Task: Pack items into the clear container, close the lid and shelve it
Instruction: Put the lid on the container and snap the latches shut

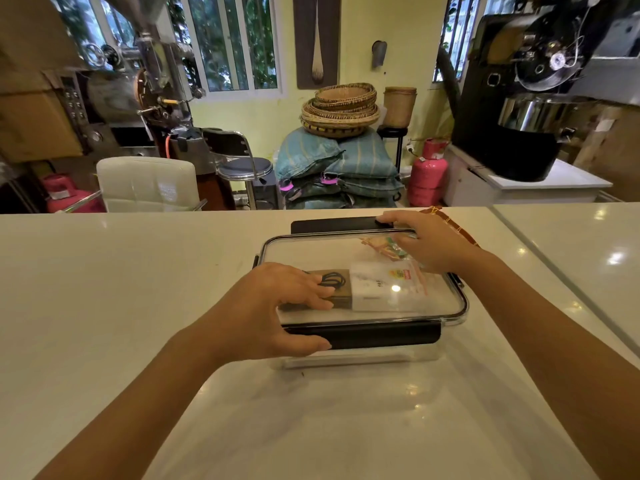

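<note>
A clear container (363, 360) sits on the white counter with its clear lid (311, 251) on top. Through the lid I see a brown box with a black cable (341, 282), a white packet (377, 289) and a colourful snack bag (384, 247). My left hand (277, 306) rests on the lid's near left part, thumb against the near black latch (381, 336). At the far right corner my right hand (426, 240) lies on the lid, fingertips touching the far black latch (332, 225), which sticks out flat.
The white counter (138, 289) runs wide around the container, with a seam (554, 282) to a second slab at the right. A brown patterned packet (450, 221) lies behind my right hand. Chairs, sacks, baskets, gas cylinders and roasting machines stand beyond the counter's far edge.
</note>
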